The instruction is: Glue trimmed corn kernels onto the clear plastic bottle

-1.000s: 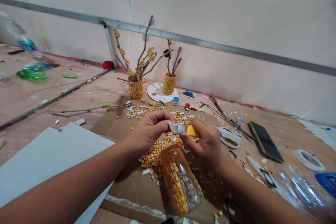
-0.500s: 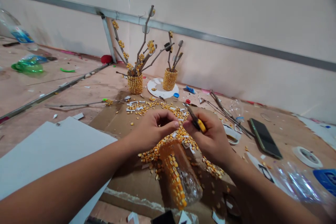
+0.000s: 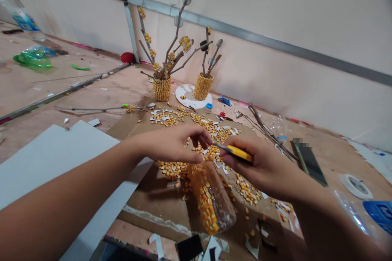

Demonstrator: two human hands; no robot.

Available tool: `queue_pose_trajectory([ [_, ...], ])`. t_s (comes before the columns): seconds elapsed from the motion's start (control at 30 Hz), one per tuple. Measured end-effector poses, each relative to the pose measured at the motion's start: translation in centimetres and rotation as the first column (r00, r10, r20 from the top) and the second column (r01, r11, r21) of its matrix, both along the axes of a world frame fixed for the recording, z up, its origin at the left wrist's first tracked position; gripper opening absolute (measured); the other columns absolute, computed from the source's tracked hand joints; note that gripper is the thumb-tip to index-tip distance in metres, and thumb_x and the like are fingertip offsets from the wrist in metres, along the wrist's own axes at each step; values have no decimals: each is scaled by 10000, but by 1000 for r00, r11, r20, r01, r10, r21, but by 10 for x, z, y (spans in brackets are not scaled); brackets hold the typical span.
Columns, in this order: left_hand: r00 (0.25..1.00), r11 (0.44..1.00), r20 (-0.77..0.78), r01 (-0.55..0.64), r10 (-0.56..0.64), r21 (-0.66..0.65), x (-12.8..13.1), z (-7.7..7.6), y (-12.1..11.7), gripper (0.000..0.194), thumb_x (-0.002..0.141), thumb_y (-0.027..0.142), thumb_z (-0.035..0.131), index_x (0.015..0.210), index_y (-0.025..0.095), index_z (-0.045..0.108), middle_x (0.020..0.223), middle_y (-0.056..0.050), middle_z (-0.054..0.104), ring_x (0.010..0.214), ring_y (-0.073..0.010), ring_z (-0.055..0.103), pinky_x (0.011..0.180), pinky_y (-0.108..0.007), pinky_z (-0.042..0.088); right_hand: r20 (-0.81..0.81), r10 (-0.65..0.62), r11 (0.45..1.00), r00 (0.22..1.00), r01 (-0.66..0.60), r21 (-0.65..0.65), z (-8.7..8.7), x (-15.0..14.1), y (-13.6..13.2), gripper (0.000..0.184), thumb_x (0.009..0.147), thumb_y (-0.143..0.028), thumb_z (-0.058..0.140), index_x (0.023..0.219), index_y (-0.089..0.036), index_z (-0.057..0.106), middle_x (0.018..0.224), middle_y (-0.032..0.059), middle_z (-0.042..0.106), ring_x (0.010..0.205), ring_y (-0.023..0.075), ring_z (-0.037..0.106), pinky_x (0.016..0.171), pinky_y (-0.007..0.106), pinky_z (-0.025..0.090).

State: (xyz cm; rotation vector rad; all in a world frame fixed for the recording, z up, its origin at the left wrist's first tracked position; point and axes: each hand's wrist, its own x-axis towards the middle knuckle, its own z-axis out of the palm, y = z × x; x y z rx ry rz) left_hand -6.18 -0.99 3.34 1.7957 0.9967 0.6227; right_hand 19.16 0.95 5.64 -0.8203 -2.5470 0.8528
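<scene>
My right hand (image 3: 254,159) is closed around a yellow-and-black utility knife (image 3: 240,153), its grey tip pointing left. Close to that tip is my left hand (image 3: 180,142), its fingers bent and thumb stretched out apart from them, with nothing visible between. Just below both hands, a clear plastic bottle piece (image 3: 222,200) lies tilted on the cardboard (image 3: 159,200). Rows of yellow corn kernels (image 3: 206,208) cover its left side. The left thumb overlaps its far end; whether they touch I cannot tell. Loose corn kernels (image 3: 174,169) and white scraps are spread around.
Two kernel-covered pots (image 3: 161,89) holding twigs stand at the back, one on a white disc (image 3: 183,100). White sheets (image 3: 36,163) lie at left. On the right are twigs (image 3: 266,130), a phone (image 3: 310,163), a tape roll (image 3: 357,186) and a blue-labelled plastic bottle (image 3: 378,214).
The utility knife has swung from upright to nearly level, its tip now near my left fingers. My left hand has turned palm down and its thumb has straightened. The view has shifted slightly.
</scene>
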Motion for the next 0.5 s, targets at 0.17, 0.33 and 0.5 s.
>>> queue_pose_trajectory([
  [0.17,947,979,-265,151,-183,-139,-5,-1,2,567,729,147,835,1261,180,642,1184,-75,730,1072,-218,685,932,-324,534,260,224,956,939,-160,-247,13,0,-8,173,863,-43,604,867,-204,669,798,-30,680,727,111,599,666,226,424],
  [0.33,921,965,-302,202,-246,-167,4,-9,6,449,749,121,812,1166,169,653,996,-19,697,928,-187,655,797,-277,513,271,248,932,930,-153,-328,1,-4,-5,128,868,-94,627,890,-202,693,793,-36,684,728,113,597,679,234,417],
  [0.5,921,965,-291,244,-261,-93,5,-12,8,375,801,115,762,1161,181,682,954,-5,692,866,-168,631,765,-274,489,280,177,914,944,-51,-403,-6,-1,4,58,874,-198,674,816,-193,678,716,-45,628,664,111,546,607,233,401],
])
